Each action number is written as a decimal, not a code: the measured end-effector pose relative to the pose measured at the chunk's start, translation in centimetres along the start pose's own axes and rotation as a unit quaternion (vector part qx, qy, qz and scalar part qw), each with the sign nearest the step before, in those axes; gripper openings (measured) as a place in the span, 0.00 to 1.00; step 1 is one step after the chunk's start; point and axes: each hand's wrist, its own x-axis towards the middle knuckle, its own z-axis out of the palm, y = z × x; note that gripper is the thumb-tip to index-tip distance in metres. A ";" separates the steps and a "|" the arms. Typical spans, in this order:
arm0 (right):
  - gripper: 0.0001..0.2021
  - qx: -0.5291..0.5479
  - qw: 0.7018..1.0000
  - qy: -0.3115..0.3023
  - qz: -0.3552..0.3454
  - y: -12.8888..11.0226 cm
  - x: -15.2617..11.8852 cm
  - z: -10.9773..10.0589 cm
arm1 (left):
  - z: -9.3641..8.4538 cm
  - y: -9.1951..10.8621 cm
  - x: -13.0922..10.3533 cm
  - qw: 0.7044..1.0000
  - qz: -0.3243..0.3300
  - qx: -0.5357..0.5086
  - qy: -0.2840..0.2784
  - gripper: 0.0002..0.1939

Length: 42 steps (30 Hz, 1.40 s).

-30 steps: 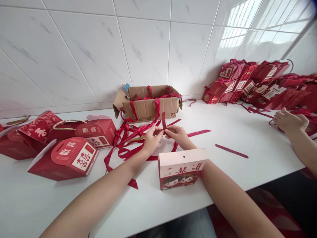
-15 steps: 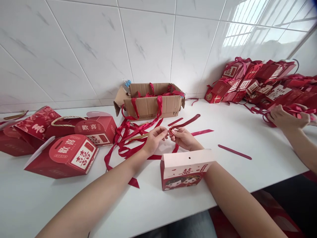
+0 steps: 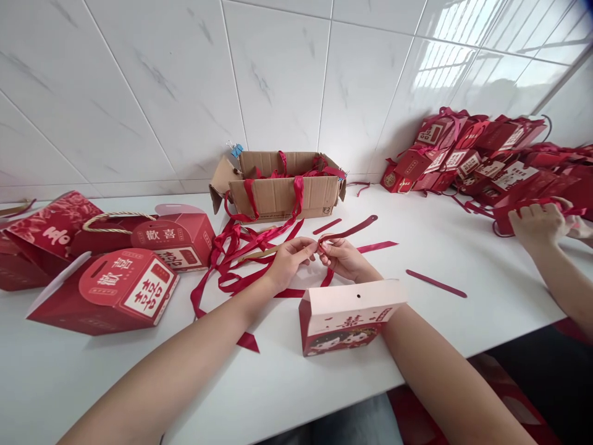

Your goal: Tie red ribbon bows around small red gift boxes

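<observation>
My left hand (image 3: 293, 261) and my right hand (image 3: 341, 256) meet above the table, fingertips pinched together. Between them is a dark red strap (image 3: 354, 230), its free end with a small hole pointing away to the right. My right thumb and fingers grip the strap's near end. The left fingers are closed right beside it; what they pinch is too small to make out. Just in front of my right forearm stands a small red and pink gift box (image 3: 352, 318) with a hole in its sloping top. Red ribbon (image 3: 241, 284) lies loose under and left of my hands.
A cardboard box (image 3: 282, 198) of red ribbon stands against the tiled wall. Several red gift boxes (image 3: 111, 290) sit at left. Single straps (image 3: 435, 283) lie on the white table (image 3: 445, 346). At right, another person's hand (image 3: 540, 222) handles a box beside piled gift boxes (image 3: 463, 148).
My hands stay almost in place, still pinched around the strap's end. The other person's hand at right has shifted slightly on the red box. The view has tilted a little.
</observation>
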 end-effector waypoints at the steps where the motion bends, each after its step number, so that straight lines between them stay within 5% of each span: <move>1: 0.09 -0.011 1.000 0.004 -0.002 0.0 -0.1 0.0 | 0.0 0.0 0.0 1.000 -0.008 -0.007 0.002 0.11; 6: 0.17 -0.075 0.996 0.038 -0.024 0.3 -0.4 0.3 | 0.0 0.1 0.0 0.999 -0.033 -0.028 -0.002 0.10; 11: 0.12 -0.100 0.994 0.034 -0.025 0.2 -0.4 0.6 | -0.2 0.1 0.2 0.996 -0.050 -0.062 -0.032 0.09; 19: 0.10 -0.075 0.995 -0.057 -0.016 -1.5 -1.4 1.4 | -0.4 0.4 0.2 0.985 -0.093 -0.083 -0.123 0.10; 28: 0.11 -0.069 0.996 -0.056 -0.014 -1.6 -1.4 2.0 | 0.0 0.1 0.0 0.980 -0.124 -0.110 -0.111 0.11; 31: 0.13 -0.060 0.998 -0.007 -0.022 -1.5 -0.9 1.9 | 0.3 0.4 0.6 0.982 -0.124 -0.098 -0.101 0.09; 36: 0.16 0.022 0.985 0.133 -0.106 -2.6 0.0 1.1 | 1.2 5.4 1.1 0.991 -0.126 -0.035 -0.005 0.17; 39: 0.14 0.084 0.951 0.220 -0.202 -5.2 -1.5 1.1 | 2.7 10.8 -1.5 0.988 -0.092 0.068 -0.103 0.22; 42: 0.11 0.093 0.904 0.263 -0.324 -7.6 -5.3 2.3 | 4.4 14.9 -5.9 0.953 -0.038 0.251 -0.165 0.18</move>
